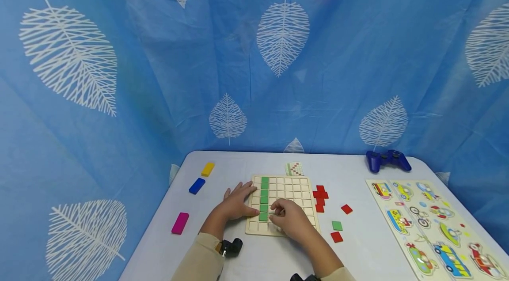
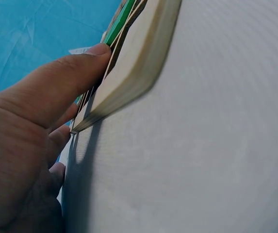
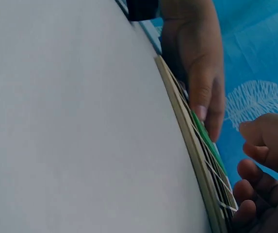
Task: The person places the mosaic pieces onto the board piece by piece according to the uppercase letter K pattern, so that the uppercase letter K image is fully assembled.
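Note:
A wooden grid board [image 1: 290, 228] lies on the white table, with a column of green square tiles [image 1: 264, 200] near its left side. My left hand [image 1: 236, 203] rests at the board's left edge, fingers extended, its thumb beside the lower green tiles. Seen from the left wrist, the thumb [image 2: 75, 73] reaches over the board's rim towards a green tile. Over the middle of the board is my right hand [image 1: 292, 219], its fingers loosely bent. In the right wrist view, no piece shows between the right hand's fingers [image 3: 257, 167].
Right of the board lie red tiles [image 1: 320, 195] and a loose green tile [image 1: 336, 225]. A pattern card [image 1: 294, 168] sits behind it. Yellow [image 1: 207, 168], blue [image 1: 196, 186] and magenta blocks [image 1: 180, 223] are left. A game controller [image 1: 387, 160] and picture puzzle [image 1: 429, 223] occupy the right.

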{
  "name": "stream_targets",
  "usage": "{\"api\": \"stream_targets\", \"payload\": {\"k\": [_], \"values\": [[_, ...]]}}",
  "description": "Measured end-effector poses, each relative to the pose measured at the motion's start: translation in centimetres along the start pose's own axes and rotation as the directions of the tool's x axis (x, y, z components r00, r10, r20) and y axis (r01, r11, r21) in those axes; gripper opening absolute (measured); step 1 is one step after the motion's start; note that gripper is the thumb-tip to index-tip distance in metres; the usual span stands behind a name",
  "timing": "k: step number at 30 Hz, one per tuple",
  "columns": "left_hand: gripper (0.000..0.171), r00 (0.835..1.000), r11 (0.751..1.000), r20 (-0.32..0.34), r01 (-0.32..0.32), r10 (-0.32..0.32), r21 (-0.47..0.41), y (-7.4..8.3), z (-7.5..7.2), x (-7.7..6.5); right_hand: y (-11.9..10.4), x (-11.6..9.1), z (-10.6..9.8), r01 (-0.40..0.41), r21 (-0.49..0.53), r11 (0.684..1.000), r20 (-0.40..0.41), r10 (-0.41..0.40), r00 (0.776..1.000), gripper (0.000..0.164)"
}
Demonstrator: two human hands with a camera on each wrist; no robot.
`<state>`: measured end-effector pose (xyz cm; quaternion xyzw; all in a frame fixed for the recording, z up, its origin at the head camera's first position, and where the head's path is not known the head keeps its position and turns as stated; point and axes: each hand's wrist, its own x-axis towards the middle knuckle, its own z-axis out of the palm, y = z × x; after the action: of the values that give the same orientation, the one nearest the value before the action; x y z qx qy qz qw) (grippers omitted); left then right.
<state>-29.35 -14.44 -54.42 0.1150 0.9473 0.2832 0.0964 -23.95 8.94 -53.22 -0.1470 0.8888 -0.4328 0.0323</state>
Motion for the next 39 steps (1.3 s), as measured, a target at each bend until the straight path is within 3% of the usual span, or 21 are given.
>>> {"api": "stream_targets", "payload": {"k": [11,18,27,32,39], "values": [[0.090,1.000,1.000,-0.015,-0.005,0.005,-0.023,0.4,0.2,0.0,2.4,-1.4,-5.2,-0.130,-0.042,0.991,-0.125,0.124,0.984,0.022],[0.089,1.000,1.000,-0.020,-0.003,0.002,-0.013,0.3,0.4,0.0,4.6,-2.8,-8.8,-0.203,-0.107,0.973,-0.148,0.186,0.971,0.026],[0.089,1.000,1.000,-0.012,-0.015,0.015,-0.017,0.1,0.7,-0.3,7.7,-4.2,-11.9,-0.300,-0.147,0.943,-0.129,0.282,0.951,0.031],[0.089,1.000,1.000,-0.014,-0.003,0.003,-0.013,0.1,0.7,-0.1,8.9,-4.8,-12.6,-0.275,-0.196,0.941,-0.104,0.259,0.960,0.027],[0.089,1.000,1.000,-0.013,0.002,-0.002,-0.011,0.0,0.7,-0.1,9.9,-5.6,-13.3,-0.245,-0.238,0.940,0.018,0.257,0.966,0.022]]}}
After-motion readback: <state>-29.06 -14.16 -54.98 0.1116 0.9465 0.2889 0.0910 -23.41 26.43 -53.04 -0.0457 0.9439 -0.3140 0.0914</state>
